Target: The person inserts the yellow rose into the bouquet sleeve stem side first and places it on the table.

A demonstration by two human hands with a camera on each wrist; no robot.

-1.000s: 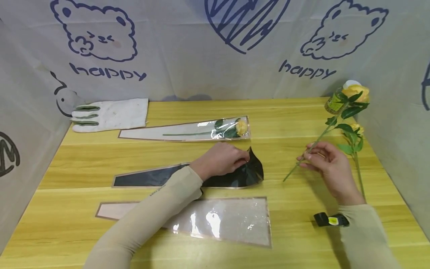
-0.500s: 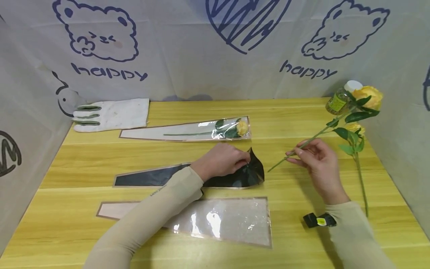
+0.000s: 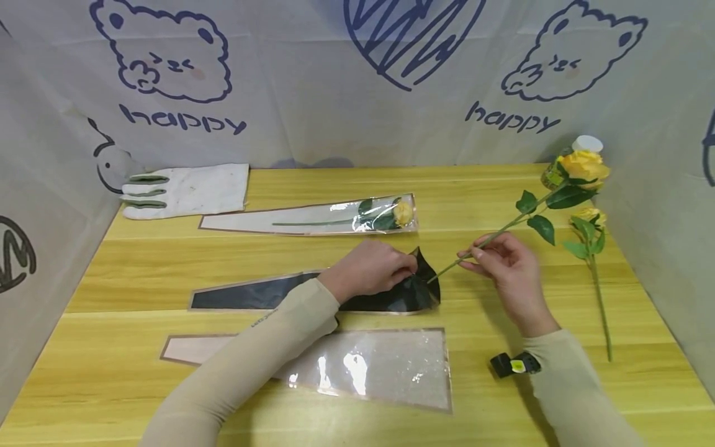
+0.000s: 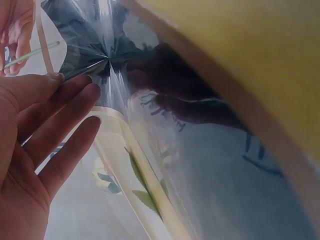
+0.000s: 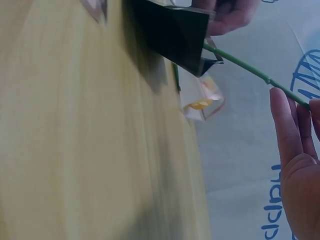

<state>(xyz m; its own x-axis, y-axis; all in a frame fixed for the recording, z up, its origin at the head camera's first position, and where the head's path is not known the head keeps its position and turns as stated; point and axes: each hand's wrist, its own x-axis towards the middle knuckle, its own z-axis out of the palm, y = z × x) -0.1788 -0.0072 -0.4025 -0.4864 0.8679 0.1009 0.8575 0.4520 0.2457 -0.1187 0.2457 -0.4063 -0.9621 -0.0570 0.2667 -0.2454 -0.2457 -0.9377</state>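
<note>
My left hand (image 3: 373, 266) pinches the upper edge of a black flower sleeve (image 3: 385, 300) between thumb and fingertips. This lifts the wide right end, and its mouth gapes, as the right wrist view also shows in the raised black sleeve (image 5: 172, 32). In my right hand (image 3: 511, 273) the thumb and fingers pinch the green stem of a yellow rose (image 3: 583, 167). The bloom leans up to the right, and the stem's lower tip is at the sleeve's mouth. In the left wrist view the left hand's fingers (image 4: 70, 145) lie beside the shiny film.
Behind lies a clear sleeve (image 3: 240, 221) with a yellow rose inside. A flat pinkish sleeve (image 3: 391, 366) lies in front. Another yellow rose (image 3: 598, 292) lies at the right, near a white-capped jar (image 3: 588, 144). White gloves (image 3: 206, 189) lie at the back left.
The right hand has moved left with the rose, bringing the stem's tip from right of the black sleeve to its mouth. The left hand has stayed in place.
</note>
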